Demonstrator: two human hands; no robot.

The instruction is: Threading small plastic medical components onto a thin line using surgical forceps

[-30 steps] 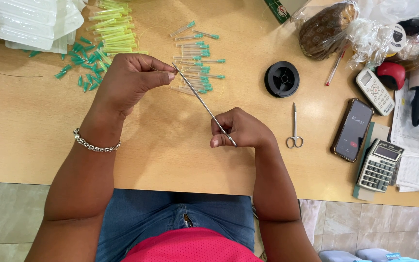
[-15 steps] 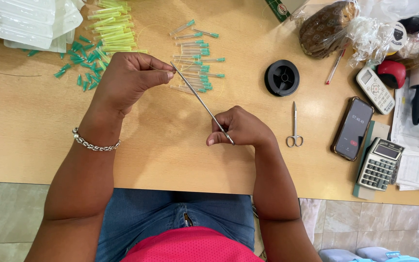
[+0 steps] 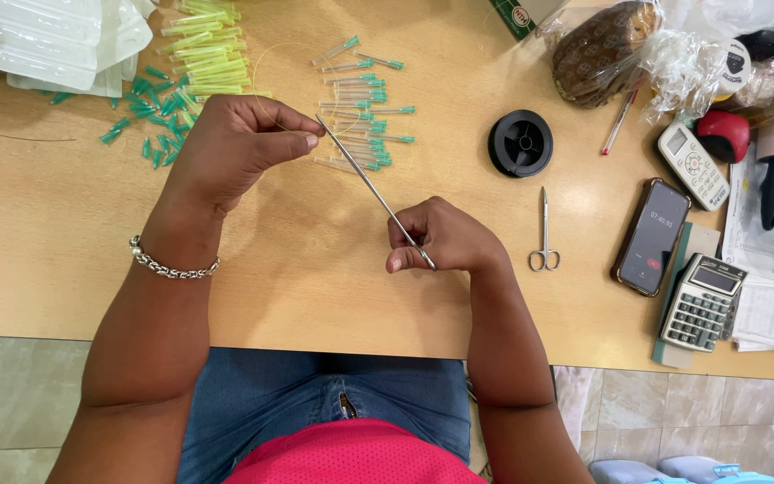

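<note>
A long, thin metal needle (image 3: 374, 190) runs slantwise across the middle of the frame, lifted above the wooden table (image 3: 64, 233). Its lower end is pinched in the curled fingers of the right hand (image 3: 441, 237), and its upper tip meets the fingertips of the left hand (image 3: 235, 148), which are closed together, thumb on forefinger, at that tip; a faint pale thread (image 3: 266, 67) seems to loop up from there, though it is too fine to be sure. The needle looks stiff, light and smooth, probably slippery and sharp at the point, so it is likely best gripped on the shaft near the blunt end, as the right hand has it. Just behind the tip lies a row of clear tubes with green caps (image 3: 360, 112); further to the upper left sit loose green caps (image 3: 150, 112) and a bundle of yellow-green tubes (image 3: 203, 49). To the right lie a black spool (image 3: 520, 142), small scissors (image 3: 544, 229), a phone (image 3: 651, 237) and a calculator (image 3: 700, 303).
</note>
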